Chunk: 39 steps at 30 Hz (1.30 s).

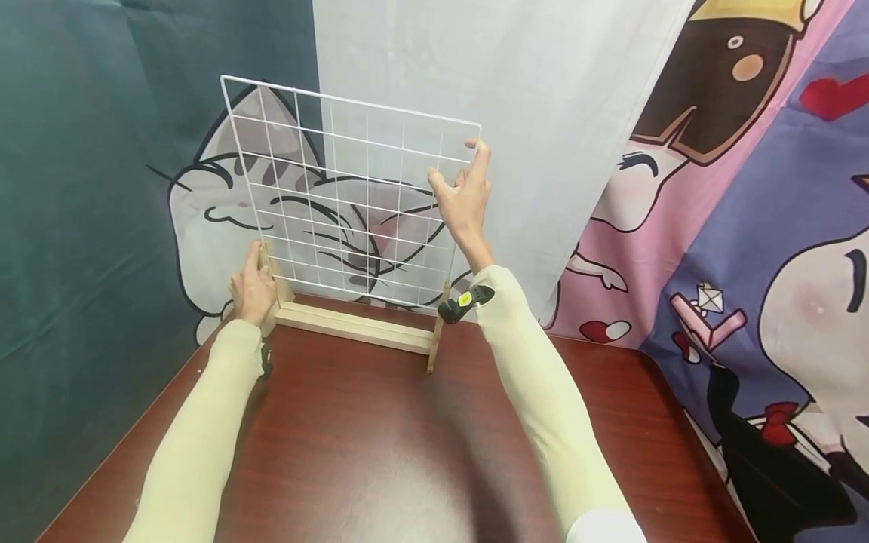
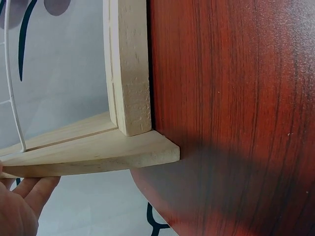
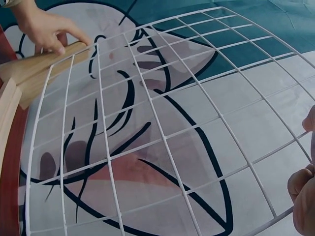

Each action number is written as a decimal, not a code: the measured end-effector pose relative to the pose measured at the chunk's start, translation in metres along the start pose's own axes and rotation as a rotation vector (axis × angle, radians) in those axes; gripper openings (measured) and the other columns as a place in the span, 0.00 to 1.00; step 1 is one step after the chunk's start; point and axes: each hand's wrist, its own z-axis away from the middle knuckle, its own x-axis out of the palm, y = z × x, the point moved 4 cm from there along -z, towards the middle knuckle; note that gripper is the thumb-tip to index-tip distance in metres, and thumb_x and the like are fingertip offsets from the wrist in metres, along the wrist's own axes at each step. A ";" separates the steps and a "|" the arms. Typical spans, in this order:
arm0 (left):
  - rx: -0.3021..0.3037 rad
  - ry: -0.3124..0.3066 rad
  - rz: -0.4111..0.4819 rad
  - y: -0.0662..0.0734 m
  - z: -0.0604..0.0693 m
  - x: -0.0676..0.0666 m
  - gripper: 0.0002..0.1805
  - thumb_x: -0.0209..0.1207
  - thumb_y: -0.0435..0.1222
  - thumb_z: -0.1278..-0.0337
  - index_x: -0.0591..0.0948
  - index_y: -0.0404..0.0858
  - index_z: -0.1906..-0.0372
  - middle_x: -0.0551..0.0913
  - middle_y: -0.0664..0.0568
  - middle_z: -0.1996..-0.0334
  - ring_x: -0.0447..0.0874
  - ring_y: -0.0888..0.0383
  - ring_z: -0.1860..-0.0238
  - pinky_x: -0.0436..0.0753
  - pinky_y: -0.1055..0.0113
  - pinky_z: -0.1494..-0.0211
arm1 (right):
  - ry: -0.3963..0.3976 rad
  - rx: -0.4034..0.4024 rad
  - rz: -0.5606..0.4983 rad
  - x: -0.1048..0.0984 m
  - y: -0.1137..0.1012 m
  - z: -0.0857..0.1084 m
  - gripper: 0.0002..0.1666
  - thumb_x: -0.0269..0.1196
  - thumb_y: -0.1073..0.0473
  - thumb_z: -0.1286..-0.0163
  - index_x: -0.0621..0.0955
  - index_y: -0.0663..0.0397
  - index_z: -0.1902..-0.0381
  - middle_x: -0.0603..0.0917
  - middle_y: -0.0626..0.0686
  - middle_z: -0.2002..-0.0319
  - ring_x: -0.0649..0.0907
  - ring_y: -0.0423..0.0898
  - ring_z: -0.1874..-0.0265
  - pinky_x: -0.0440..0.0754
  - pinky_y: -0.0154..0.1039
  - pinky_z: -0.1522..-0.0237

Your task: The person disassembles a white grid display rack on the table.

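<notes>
A white wire grid panel (image 1: 367, 181) stands upright, leaning a little, between the two side posts of a pale wooden frame (image 1: 353, 326) on the table. The left hand (image 1: 253, 290) grips the left wooden post (image 2: 93, 152), its fingers round the outer side in the left wrist view. My right hand (image 1: 467, 197) holds the grid's right edge near the upper corner, with thumb and fingers curled at the wire. In the right wrist view the grid (image 3: 162, 132) spans the picture, with fingers (image 3: 305, 191) at its right edge.
The reddish-brown table (image 1: 353, 422) extends in front of the wooden frame. Behind it hang a white and teal cloth (image 1: 543, 90) with cartoon cats and, at the right, a pink and purple one (image 1: 733, 226) with cartoon figures.
</notes>
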 end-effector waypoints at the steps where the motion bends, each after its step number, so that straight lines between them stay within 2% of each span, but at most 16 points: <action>1: 0.001 0.000 0.003 0.000 0.000 0.001 0.29 0.45 0.33 0.27 0.61 0.55 0.25 0.78 0.24 0.45 0.79 0.22 0.51 0.74 0.31 0.47 | 0.003 0.001 0.004 -0.001 0.000 -0.001 0.37 0.68 0.57 0.41 0.65 0.49 0.36 0.58 0.43 0.88 0.59 0.36 0.87 0.60 0.34 0.81; 11: 0.026 0.027 0.025 0.006 0.000 0.004 0.29 0.45 0.32 0.27 0.63 0.54 0.26 0.82 0.25 0.52 0.81 0.24 0.57 0.75 0.31 0.50 | 0.001 0.002 0.010 -0.006 -0.004 -0.011 0.38 0.67 0.57 0.42 0.64 0.47 0.36 0.59 0.43 0.89 0.61 0.38 0.88 0.62 0.34 0.82; 17: 0.032 0.045 0.021 0.009 0.000 0.001 0.28 0.45 0.33 0.27 0.63 0.54 0.26 0.82 0.25 0.54 0.81 0.23 0.58 0.76 0.31 0.52 | 0.049 0.002 0.010 -0.015 -0.015 -0.020 0.37 0.67 0.57 0.42 0.64 0.46 0.36 0.57 0.42 0.89 0.58 0.37 0.88 0.58 0.33 0.83; 21: 0.027 0.048 0.016 0.008 0.000 0.001 0.28 0.45 0.32 0.28 0.63 0.53 0.26 0.82 0.24 0.58 0.82 0.24 0.61 0.76 0.31 0.54 | 0.046 0.007 0.001 -0.019 -0.019 -0.022 0.37 0.67 0.58 0.42 0.64 0.47 0.37 0.57 0.42 0.89 0.57 0.37 0.88 0.57 0.33 0.83; 25: 0.023 0.051 0.022 0.005 0.002 0.003 0.28 0.45 0.32 0.29 0.64 0.53 0.27 0.83 0.25 0.58 0.82 0.24 0.61 0.76 0.31 0.53 | 0.033 0.007 -0.008 -0.020 -0.019 -0.021 0.36 0.67 0.58 0.41 0.65 0.48 0.37 0.57 0.42 0.89 0.58 0.37 0.88 0.58 0.34 0.83; 30: 0.019 0.045 0.025 0.004 0.005 0.006 0.29 0.45 0.32 0.28 0.64 0.53 0.27 0.82 0.24 0.53 0.81 0.22 0.57 0.75 0.30 0.52 | 0.049 0.010 -0.013 -0.024 -0.022 -0.021 0.36 0.70 0.57 0.41 0.66 0.47 0.38 0.55 0.43 0.89 0.58 0.38 0.87 0.58 0.34 0.81; 34: 0.014 0.044 0.030 0.005 0.007 0.005 0.30 0.45 0.32 0.28 0.62 0.52 0.25 0.80 0.23 0.49 0.81 0.21 0.55 0.75 0.30 0.49 | 0.064 -0.003 -0.037 -0.031 -0.034 -0.027 0.36 0.70 0.58 0.41 0.66 0.47 0.39 0.54 0.43 0.88 0.57 0.37 0.87 0.59 0.33 0.80; 39: -0.004 0.041 0.043 0.006 0.008 0.002 0.31 0.46 0.31 0.28 0.61 0.53 0.24 0.80 0.23 0.48 0.81 0.23 0.53 0.74 0.31 0.45 | 0.053 -0.048 -0.083 -0.042 -0.069 -0.031 0.35 0.70 0.60 0.41 0.66 0.51 0.39 0.53 0.43 0.87 0.57 0.36 0.87 0.59 0.32 0.80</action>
